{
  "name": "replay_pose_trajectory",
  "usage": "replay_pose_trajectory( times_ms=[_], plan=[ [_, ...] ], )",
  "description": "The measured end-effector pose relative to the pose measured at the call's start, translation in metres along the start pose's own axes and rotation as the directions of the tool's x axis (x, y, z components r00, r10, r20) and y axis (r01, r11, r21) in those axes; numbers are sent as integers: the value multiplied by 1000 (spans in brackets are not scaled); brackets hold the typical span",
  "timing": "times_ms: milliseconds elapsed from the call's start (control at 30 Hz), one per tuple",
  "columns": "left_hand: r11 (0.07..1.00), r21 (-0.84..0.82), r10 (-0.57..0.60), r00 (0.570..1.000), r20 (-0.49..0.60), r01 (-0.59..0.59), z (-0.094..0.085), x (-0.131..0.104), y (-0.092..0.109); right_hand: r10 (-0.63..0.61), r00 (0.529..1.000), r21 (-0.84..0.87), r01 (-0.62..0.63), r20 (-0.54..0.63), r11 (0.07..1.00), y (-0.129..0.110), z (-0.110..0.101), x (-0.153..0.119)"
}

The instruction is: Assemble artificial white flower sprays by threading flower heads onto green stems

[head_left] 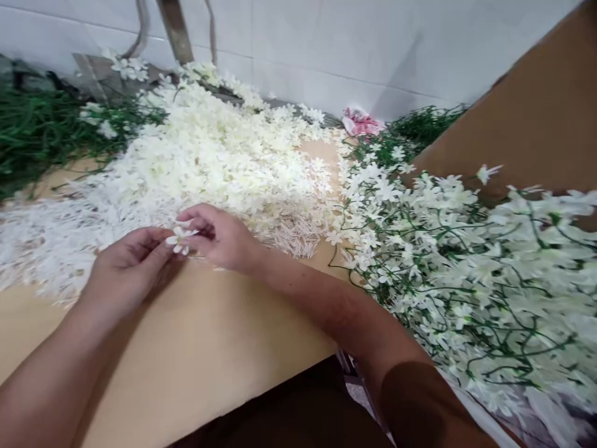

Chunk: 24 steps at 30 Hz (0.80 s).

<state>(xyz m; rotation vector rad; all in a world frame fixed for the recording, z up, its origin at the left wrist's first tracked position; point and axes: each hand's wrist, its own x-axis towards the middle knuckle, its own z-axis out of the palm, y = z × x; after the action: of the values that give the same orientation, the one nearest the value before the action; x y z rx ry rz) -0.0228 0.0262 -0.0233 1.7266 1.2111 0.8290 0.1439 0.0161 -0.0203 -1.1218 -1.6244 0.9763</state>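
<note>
Between my two hands is a small white artificial flower [180,240], its petals facing me. My left hand [125,264] pinches it from the left between thumb and fingers. From the right, my right hand [224,239] is closed with its fingertips at the petals. Both hands are just above the front edge of a big heap of loose white flower heads [219,149]. Thin white pieces [60,230] are spread left of the heap. The fingers partly cover the flower's back, so a stem cannot be made out.
Finished-looking white flowers on green stems [471,267] pile up at the right, beside a brown cardboard panel [522,112]. Green stems [41,130] lie at far left. The tan tabletop [209,336] ends near my body. Behind stand a metal post [175,31], a tiled wall [317,43] and a pink-and-white bag [361,122].
</note>
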Motion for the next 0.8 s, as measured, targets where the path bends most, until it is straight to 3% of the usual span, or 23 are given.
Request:
replay_pose_trajectory(
  times_ms=[33, 100, 200, 300, 367, 433, 567, 733, 800],
  plan=[
    [994, -48, -101, 994, -40, 99, 1, -2, 4, -13, 1000, -1, 13, 17, 1000, -1, -1, 0],
    [990, -52, -132, 988, -75, 128, 2, -4, 15, -28, 999, -32, 28, 19, 999, -5, -6, 0],
    [998, 54, -14, 973, -229, 27, -4, -1, 22, -3, 993, 55, 9, -117, 998, -9, -20, 2],
    [965, 260, 42, 954, -296, 38, -22, 3, 15, 31, 981, 201, 8, -192, 980, -5, -33, 5],
    [932, 355, 34, 963, -268, 66, -34, 1, 10, 70, 976, 300, -6, -205, 954, -3, -37, 5],
    [895, 444, 37, 985, -171, 43, -41, -1, 7, 113, 976, 370, -37, -185, 928, -2, -37, 4],
    [797, 600, 83, 997, 5, -69, -38, -6, 7, 143, 981, 398, -80, -133, 914, 0, -32, 4],
    [651, 758, 138, 988, -76, -33, -22, 0, 14, 151, 979, 373, -89, -138, 923, 1, -29, 6],
    [550, 834, 139, 990, -28, -54, -21, 3, 18, 150, 981, 363, -96, -124, 927, -1, -27, 5]
  ],
)
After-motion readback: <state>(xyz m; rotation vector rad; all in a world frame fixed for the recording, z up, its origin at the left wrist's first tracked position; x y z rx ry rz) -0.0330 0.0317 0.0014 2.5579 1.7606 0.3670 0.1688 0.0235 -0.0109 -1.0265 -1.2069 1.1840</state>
